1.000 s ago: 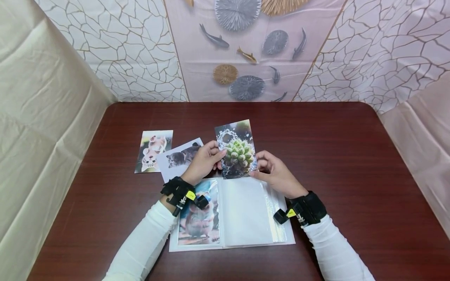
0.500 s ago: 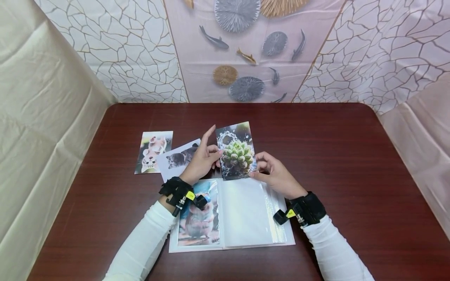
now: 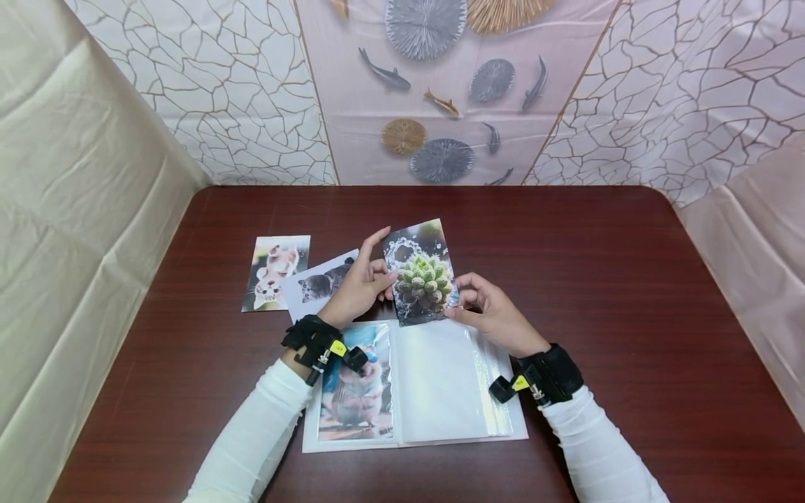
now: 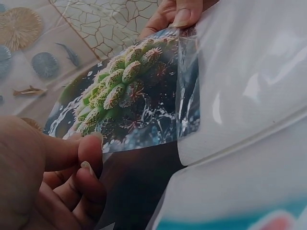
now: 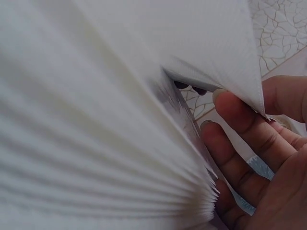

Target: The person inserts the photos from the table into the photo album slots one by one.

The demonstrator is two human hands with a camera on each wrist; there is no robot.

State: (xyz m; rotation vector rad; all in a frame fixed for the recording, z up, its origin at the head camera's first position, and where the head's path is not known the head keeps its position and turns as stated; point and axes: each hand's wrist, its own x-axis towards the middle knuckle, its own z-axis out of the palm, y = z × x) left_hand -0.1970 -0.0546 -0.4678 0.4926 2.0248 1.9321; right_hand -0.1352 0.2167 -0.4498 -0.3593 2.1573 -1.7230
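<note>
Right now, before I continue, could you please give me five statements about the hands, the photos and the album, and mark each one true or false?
1. The left hand pinches the succulent photo at its edge. True.
2. The right hand pinches a page of the open album. True.
3. The succulent photo is completely inside the open album. False: only its lower end is under the clear film; the rest sticks out.
4. The left page holds an animal picture. True.
5. Two loose photos lie to the right of the open album. False: the gray cat photo and the kitten photo lie beyond it, toward the left.
</note>
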